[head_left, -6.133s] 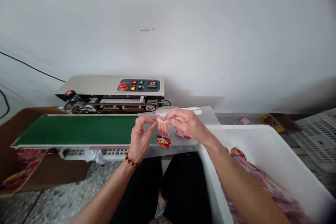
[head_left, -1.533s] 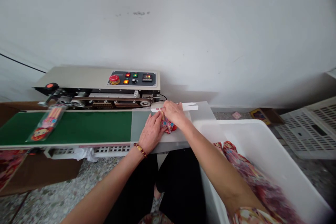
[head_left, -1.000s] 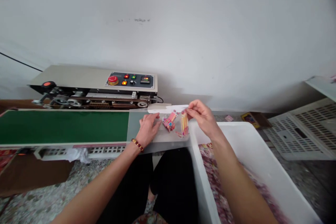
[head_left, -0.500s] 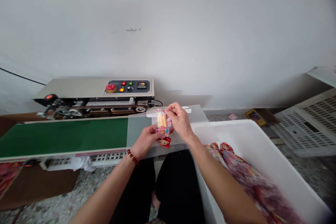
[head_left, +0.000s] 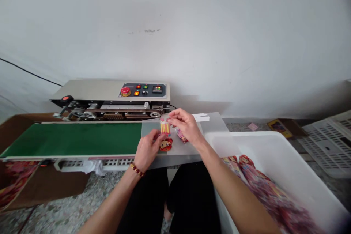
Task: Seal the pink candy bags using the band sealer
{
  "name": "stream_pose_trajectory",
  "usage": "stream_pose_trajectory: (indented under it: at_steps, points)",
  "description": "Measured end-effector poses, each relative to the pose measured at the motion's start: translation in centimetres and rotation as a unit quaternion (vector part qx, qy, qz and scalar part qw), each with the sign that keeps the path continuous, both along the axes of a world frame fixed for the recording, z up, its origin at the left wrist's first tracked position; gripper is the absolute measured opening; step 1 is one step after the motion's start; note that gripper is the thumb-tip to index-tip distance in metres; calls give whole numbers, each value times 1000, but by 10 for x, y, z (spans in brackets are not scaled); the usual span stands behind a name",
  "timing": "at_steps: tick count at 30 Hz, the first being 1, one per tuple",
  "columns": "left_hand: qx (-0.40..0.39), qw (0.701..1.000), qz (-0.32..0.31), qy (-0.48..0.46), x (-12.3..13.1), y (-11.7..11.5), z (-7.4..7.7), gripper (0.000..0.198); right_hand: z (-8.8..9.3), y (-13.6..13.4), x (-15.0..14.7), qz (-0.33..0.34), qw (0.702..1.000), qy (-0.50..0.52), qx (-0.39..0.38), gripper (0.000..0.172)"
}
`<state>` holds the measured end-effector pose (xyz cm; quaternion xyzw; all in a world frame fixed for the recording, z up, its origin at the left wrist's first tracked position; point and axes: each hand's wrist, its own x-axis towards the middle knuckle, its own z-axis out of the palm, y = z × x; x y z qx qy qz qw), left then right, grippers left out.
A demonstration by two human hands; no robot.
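A clear packet (head_left: 165, 136) with coloured sticks and a red cartoon face lies on the grey feed plate (head_left: 214, 124) just right of the green conveyor belt (head_left: 76, 138). My left hand (head_left: 147, 148) pinches its lower part. My right hand (head_left: 185, 126) pinches its top edge near the sealer's intake. A second packet (head_left: 182, 135) lies under my right palm.
The band sealer (head_left: 115, 98) with its control panel (head_left: 144, 90) stands behind the belt against the white wall. A white tub (head_left: 276, 153) of several packets sits at my right. A cardboard box (head_left: 41, 182) sits lower left, a white crate (head_left: 329, 142) far right.
The packet has come down from mid-air onto the feed plate and shifted left toward the belt, with both hands still on it.
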<state>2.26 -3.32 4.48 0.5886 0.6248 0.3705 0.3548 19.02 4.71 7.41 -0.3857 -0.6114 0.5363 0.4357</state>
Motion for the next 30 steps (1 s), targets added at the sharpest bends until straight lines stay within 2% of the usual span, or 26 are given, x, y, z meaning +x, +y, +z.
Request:
stream_pose_trajectory:
  at_steps: [3,6,8,10,13,16,19,22,26,28,30]
  points:
    - [79,993,-2,-92,-1,1,16,36,18,-10,4,21,999,-26,29,14]
    - [80,972,16,-221,0,7,31,38,28,-16,2,24,998,-46,42,12]
    - [73,967,12,-242,-2,10,38,31,30,-18,0,31,998,-38,34,13]
    - [74,976,3,-203,-5,13,39,26,30,-19,0,37,998,-43,21,14]
    - [80,995,-4,-67,-8,19,32,20,23,-15,0,43,992,-116,8,13]
    - [73,996,-7,44,-9,31,15,19,9,-4,-2,2,969,-248,8,11]
    - [44,998,-2,54,-8,48,-4,17,-7,11,-6,-30,933,-356,25,11]
    - [8,1000,0,14,-8,62,-15,22,-18,23,-9,-17,928,-372,31,9]
    - [-8,999,17,50,-9,70,-18,17,-22,29,-9,-21,927,-374,18,11]
    - [6,995,43,87,-9,69,-17,21,-20,32,-10,-29,908,-417,30,13]
    - [63,985,69,143,-9,64,-19,29,-18,36,-14,-39,875,-478,57,15]
